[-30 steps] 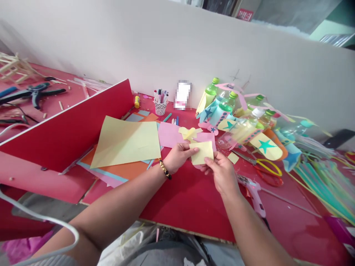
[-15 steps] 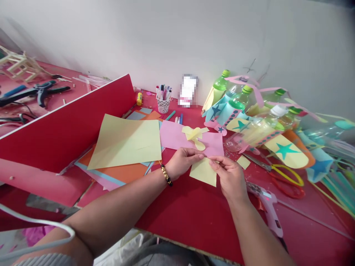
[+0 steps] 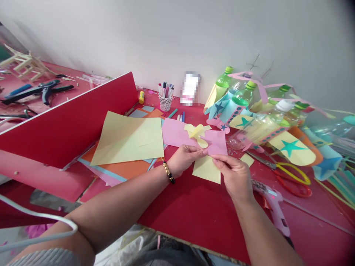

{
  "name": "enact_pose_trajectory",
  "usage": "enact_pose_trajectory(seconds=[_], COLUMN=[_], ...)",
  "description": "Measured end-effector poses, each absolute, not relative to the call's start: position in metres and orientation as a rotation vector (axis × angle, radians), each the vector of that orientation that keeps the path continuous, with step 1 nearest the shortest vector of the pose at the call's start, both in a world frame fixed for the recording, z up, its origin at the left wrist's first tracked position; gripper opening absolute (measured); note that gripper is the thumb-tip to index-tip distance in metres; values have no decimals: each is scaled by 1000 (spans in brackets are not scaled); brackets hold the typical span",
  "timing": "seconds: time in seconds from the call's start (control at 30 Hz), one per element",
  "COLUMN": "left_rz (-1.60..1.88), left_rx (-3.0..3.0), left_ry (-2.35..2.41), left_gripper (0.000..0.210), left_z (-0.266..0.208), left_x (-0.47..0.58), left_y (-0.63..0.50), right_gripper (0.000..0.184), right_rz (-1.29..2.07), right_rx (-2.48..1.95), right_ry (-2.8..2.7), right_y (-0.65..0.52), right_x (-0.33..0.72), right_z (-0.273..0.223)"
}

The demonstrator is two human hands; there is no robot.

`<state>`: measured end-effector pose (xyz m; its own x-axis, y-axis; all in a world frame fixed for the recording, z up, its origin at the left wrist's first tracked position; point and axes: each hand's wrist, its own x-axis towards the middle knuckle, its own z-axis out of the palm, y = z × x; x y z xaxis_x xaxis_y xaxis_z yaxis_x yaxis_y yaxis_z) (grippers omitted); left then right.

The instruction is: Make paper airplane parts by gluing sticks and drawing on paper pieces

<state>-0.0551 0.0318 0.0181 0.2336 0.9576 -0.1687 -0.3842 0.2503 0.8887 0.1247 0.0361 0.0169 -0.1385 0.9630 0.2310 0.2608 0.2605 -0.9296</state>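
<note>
My left hand (image 3: 184, 160), with a beaded bracelet at its wrist, pinches thumb against fingers. Close to its fingertips, my right hand (image 3: 234, 171) is pinched in the same way. Whatever small thing is between the fingertips is too tiny to make out. Just below the fingers is a small pale yellow paper piece (image 3: 206, 170), its upper edge partly covered by them. Beyond the hands lies a pink paper sheet (image 3: 174, 133), bearing a yellow paper cutout (image 3: 197, 132) with rounded lobes.
To the left, a large yellow sheet (image 3: 130, 142) tops coloured papers beside a red upright board (image 3: 83, 114). Scissors (image 3: 294, 173) and a glue gun (image 3: 273, 203) lie right, below decorated bottles (image 3: 249, 92). A marker cup (image 3: 165, 102) and phone (image 3: 190, 88) stand behind.
The view has shifted slightly, so everything sits a little further right. Both hands keep their fingertips together over the small yellow paper, with barely any movement.
</note>
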Motion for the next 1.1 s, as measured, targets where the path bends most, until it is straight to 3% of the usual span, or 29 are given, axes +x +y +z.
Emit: enact_pose_trajectory(seconds=[0.33, 1.1], left_rz=[1148, 1160], left_rx=[860, 1073], left_ry=[900, 1072], left_gripper=[33, 30], left_z=[13, 10], left_x=[-55, -55], left_y=[35, 34], right_gripper=[23, 28], right_rz=[1054, 988], right_rx=[-1185, -1336], right_ry=[-1493, -1600], right_y=[37, 39], right_x=[125, 127], right_z=[13, 15])
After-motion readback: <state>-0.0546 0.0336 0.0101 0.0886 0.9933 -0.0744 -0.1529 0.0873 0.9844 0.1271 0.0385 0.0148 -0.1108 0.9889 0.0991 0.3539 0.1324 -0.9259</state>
